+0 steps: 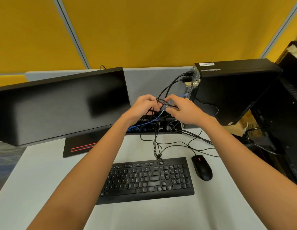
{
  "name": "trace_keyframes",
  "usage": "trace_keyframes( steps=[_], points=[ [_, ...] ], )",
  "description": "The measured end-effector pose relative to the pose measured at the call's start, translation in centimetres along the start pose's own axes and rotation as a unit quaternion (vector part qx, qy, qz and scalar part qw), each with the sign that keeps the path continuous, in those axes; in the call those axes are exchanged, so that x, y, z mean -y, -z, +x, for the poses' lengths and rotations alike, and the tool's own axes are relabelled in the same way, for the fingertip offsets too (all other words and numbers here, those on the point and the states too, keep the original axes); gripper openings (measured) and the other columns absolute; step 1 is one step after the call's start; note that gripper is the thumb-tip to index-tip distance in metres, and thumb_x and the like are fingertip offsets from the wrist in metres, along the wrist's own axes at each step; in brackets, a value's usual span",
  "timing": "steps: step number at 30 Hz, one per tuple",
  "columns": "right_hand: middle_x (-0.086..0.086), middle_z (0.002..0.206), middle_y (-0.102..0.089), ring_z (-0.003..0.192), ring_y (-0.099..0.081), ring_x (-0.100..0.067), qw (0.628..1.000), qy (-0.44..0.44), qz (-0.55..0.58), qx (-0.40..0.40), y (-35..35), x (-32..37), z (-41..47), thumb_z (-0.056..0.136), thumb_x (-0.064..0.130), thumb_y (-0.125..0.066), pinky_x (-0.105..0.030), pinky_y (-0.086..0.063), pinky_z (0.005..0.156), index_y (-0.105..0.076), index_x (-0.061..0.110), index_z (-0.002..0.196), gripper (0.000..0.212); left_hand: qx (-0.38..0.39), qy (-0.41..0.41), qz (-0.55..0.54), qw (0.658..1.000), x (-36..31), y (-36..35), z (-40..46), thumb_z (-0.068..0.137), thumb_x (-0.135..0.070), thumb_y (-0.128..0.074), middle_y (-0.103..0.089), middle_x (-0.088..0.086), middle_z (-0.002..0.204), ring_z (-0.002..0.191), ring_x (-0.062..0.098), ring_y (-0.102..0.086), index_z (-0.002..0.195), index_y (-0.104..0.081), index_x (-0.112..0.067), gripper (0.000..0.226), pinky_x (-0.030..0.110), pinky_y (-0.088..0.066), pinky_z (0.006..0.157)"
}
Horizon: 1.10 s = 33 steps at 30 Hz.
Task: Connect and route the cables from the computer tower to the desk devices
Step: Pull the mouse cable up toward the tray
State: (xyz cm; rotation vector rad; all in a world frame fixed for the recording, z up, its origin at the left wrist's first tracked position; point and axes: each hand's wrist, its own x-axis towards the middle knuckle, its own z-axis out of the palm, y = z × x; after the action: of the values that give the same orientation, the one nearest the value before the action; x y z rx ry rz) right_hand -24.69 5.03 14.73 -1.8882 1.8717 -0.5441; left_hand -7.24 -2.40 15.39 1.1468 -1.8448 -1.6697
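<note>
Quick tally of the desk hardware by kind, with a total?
Monitor: 1
Computer tower: 1
Keyboard: 1
Mouse: 1
Total: 4
Cables not counted: too tangled to separate.

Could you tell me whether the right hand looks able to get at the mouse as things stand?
Probably not straight away: the right hand is gripping the bundle of cables together with the left hand. Once it lets go, the mouse lies uncovered on the desk beside the keyboard.
</note>
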Motion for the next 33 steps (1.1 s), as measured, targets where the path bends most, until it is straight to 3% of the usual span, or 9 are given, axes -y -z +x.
trace_keyframes(
  steps=[4, 7, 12, 15, 22, 25, 28, 30, 33],
  points=[
    [0.006, 0.100, -0.058, 0.084, -0.059, -0.015, 0.992, 0.005, 0.126, -0.004, 1.1, 1.5, -0.2, 0.092, 0.035, -0.060, -0.030, -0.047, 0.071, -0.049, 0.019, 0.112, 0.028, -0.034, -0.031, -0.044, 0.998, -1.1, 0.2, -0.1, 0.089, -0.030, -0.065, -0.068, 0.008, 0.080, 0.074, 0.015, -0.065, 0.082, -0.059, -0.008, 0.024, 0.031, -0.053, 0.081],
    [0.001, 0.095, -0.056, 0.069, -0.049, -0.017, 0.982, -0.002, 0.189, -0.015, 2.1, 2.5, -0.1, 0.089, 0.026, -0.065, -0.031, -0.041, 0.064, -0.049, 0.016, 0.098, 0.021, -0.025, -0.090, -0.033, 0.995, -2.5, 0.6, -0.6, 0.086, -0.025, -0.071, -0.057, 0.000, 0.061, 0.058, 0.010, -0.052, 0.070, -0.054, -0.013, 0.026, 0.021, -0.047, 0.065],
    [-0.007, 0.089, -0.068, 0.074, -0.059, -0.011, 0.978, -0.017, 0.203, -0.045, 3.5, 3.0, 0.1, 0.085, 0.018, -0.066, -0.036, -0.048, 0.075, -0.051, 0.017, 0.072, 0.021, -0.061, -0.169, 0.089, 0.980, -4.0, 1.9, -1.1, 0.081, -0.004, -0.068, -0.060, 0.004, 0.073, 0.065, 0.014, -0.059, 0.079, -0.060, -0.012, 0.012, 0.027, -0.050, 0.068],
    [0.002, 0.052, -0.051, 0.049, -0.042, -0.001, 0.981, -0.033, 0.178, -0.072, 3.6, 3.1, 0.1, 0.087, 0.030, -0.068, -0.014, -0.037, 0.055, -0.045, 0.014, 0.062, 0.038, -0.112, -0.213, 0.207, 0.948, -3.1, 1.3, -1.1, 0.079, -0.010, -0.061, -0.061, 0.007, 0.075, 0.065, 0.012, -0.056, 0.076, -0.062, -0.013, 0.006, 0.032, -0.048, 0.067],
    [0.001, 0.045, -0.039, 0.054, -0.042, -0.022, 0.902, -0.142, 0.061, -0.403, 6.0, 0.2, -0.9, 0.088, 0.025, -0.059, -0.026, -0.032, 0.064, -0.044, 0.011, 0.048, 0.045, -0.261, -0.142, 0.447, 0.844, -0.7, 3.2, -1.0, 0.085, 0.002, -0.048, -0.056, 0.010, 0.093, 0.079, 0.031, -0.054, 0.081, -0.057, -0.006, 0.012, 0.042, -0.046, 0.066],
    [-0.010, 0.057, -0.048, 0.065, -0.051, -0.030, 0.890, -0.175, 0.043, -0.418, 7.3, -3.1, -2.3, 0.085, 0.018, -0.057, -0.030, -0.036, 0.070, -0.051, 0.001, 0.058, 0.033, -0.188, -0.079, 0.434, 0.878, 1.5, 4.2, -1.6, 0.083, 0.006, -0.045, -0.059, 0.018, 0.085, 0.075, 0.033, -0.056, 0.077, -0.059, 0.001, 0.016, 0.046, -0.051, 0.069],
    [-0.010, 0.068, -0.055, 0.067, -0.054, -0.025, 0.930, -0.202, 0.019, -0.305, 6.4, -4.8, -2.8, 0.085, 0.015, -0.062, -0.025, -0.036, 0.065, -0.054, 0.001, 0.066, 0.025, -0.191, 0.007, 0.197, 0.962, 2.8, 4.4, -1.9, 0.076, 0.014, -0.037, -0.057, 0.017, 0.067, 0.061, 0.025, -0.053, 0.062, -0.058, 0.001, 0.028, 0.038, -0.052, 0.062],
    [-0.007, 0.068, -0.056, 0.062, -0.051, -0.016, 0.948, -0.202, 0.025, -0.245, 5.3, -4.8, -2.7, 0.087, 0.016, -0.067, -0.022, -0.035, 0.057, -0.054, 0.005, 0.067, 0.026, -0.200, 0.050, 0.080, 0.975, 3.2, 4.7, -1.8, 0.073, 0.015, -0.031, -0.049, 0.012, 0.060, 0.055, 0.021, -0.046, 0.055, -0.052, -0.003, 0.034, 0.029, -0.042, 0.050],
    [-0.005, 0.066, -0.054, 0.056, -0.045, -0.008, 0.962, -0.144, 0.048, -0.225, 3.8, -3.2, -1.9, 0.085, 0.015, -0.068, -0.014, -0.035, 0.051, -0.050, 0.009, 0.066, 0.028, -0.164, 0.036, 0.138, 0.976, 2.5, 4.6, -2.0, 0.080, 0.006, -0.041, -0.051, 0.004, 0.063, 0.061, 0.018, -0.049, 0.064, -0.056, -0.010, 0.027, 0.022, -0.040, 0.051]
  ],
)
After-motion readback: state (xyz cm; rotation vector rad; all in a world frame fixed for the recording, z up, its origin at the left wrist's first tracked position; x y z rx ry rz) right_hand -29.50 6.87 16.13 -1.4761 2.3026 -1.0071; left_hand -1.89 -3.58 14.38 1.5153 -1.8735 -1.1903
